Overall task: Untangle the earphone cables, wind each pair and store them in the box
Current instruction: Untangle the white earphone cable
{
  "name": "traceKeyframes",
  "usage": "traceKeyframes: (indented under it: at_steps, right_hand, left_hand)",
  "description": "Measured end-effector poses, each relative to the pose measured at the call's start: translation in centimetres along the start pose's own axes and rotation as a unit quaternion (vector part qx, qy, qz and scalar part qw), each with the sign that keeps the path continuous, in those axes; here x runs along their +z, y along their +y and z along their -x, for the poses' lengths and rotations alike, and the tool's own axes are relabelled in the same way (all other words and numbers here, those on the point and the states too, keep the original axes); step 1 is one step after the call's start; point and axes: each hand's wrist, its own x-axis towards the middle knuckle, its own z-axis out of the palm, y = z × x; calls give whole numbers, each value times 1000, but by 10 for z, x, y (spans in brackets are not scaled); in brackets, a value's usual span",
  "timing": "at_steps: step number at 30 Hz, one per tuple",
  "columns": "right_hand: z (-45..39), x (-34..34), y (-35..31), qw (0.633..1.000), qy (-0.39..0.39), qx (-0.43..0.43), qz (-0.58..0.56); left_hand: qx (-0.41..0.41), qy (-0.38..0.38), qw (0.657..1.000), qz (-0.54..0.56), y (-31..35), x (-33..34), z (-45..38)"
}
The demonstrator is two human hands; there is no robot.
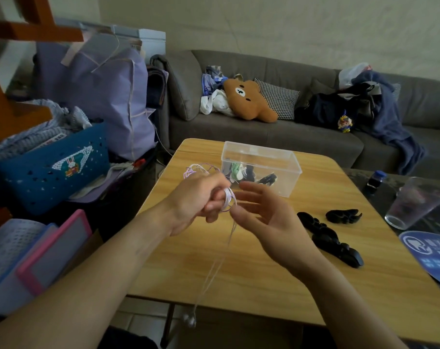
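Note:
My left hand (pixel 201 200) is curled over the wooden table (pixel 214 270) and holds loops of a pale lilac earphone cable (pixel 230 199) wound round its fingers, with more loops sticking out behind it. The cable's loose end hangs down past the table's near edge to the earbuds (pixel 190 319). My right hand (pixel 261 210) is beside it, and its fingertips pinch the strand just below the coil. Behind the hands stands the clear plastic box (pixel 287 157), with green, white and black wound earphones inside. Two bundles of black earphones (pixel 327 238) lie on the table to the right.
A drinking glass (pixel 413 202), a small dark bottle (pixel 374 181) and a blue round fan (pixel 430 253) are at the table's right side. A grey sofa with a bear cushion stands behind. Bags, a blue basket and boxes crowd the floor on the left.

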Motion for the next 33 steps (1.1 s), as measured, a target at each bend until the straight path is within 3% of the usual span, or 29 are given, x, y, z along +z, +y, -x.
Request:
traceKeyframes:
  at_steps: [4,8,12,15,18,23,26,27,29,30,33]
  right_hand:
    - [1,-1,-5,998,4,-14,-53]
    - [2,-3,-6,991,-3,28,-131]
    - [3,4,-3,997,-18,-4,-77]
    - [1,6,-2,996,33,-3,-83]
    - [0,5,-6,985,30,53,-164]
    - [0,11,-6,985,20,82,-151]
    - [1,13,-2,989,5,100,-109]
    - [2,13,-2,991,-12,104,-86]
    - [6,10,-6,992,-54,106,-38]
    - [8,8,-9,992,-72,104,-17]
    - [11,-2,-18,993,-97,72,-14]
  left_hand:
    - [-29,-64,997,-27,1,3,4]
    - [-63,-64,994,66,6,-1,4]
    - [-58,-56,995,57,5,-2,2]
    - [-72,-75,992,67,3,-3,2]
    - [-69,-100,985,121,2,-4,1]
    - [-61,-102,951,287,7,-2,2]
    - [-32,-67,933,353,8,-2,2]
    - [-2,-33,950,311,6,-1,0]
    - [88,63,988,111,1,2,-2]
    - [133,90,987,12,-3,2,-2]
    - [170,56,974,-135,-11,-2,0]
